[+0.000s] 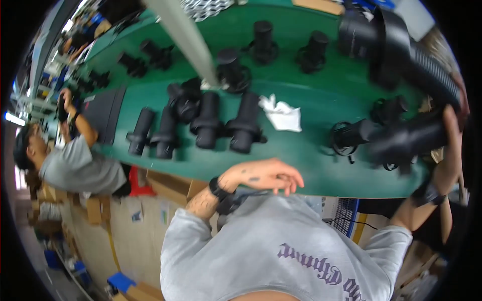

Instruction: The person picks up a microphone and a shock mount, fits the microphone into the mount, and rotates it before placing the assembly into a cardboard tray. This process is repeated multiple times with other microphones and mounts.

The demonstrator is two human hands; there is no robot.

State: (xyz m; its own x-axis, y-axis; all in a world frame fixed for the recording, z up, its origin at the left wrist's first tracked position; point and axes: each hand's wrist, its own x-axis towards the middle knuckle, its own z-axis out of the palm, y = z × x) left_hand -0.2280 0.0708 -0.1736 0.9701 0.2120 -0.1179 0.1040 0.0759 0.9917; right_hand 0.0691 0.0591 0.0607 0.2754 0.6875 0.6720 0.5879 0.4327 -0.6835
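Observation:
My left hand (268, 175) hovers over the table's near edge, fingers loosely bent and apart, holding nothing. At the far right my right hand (452, 131) is closed round the end of a black lens-like tube (411, 143), which is smeared by motion. Just above it, a large black barrel (379, 42) with a ribbed end reaches down toward the hand; whether my hand touches it too, I cannot tell. Beside the held tube lies a black tube with an open ring (346, 138). Nearest my left hand stand several flanged black tubes, one of them (246, 123) in front.
A crumpled white tissue (282, 114) lies on the green table (311, 173). A grey post (183, 37) rises among more black tubes (262, 42). To the left, a co-worker in grey (83, 165) works beside a dark mat (105, 113). A cardboard box (173, 186) stands below the edge.

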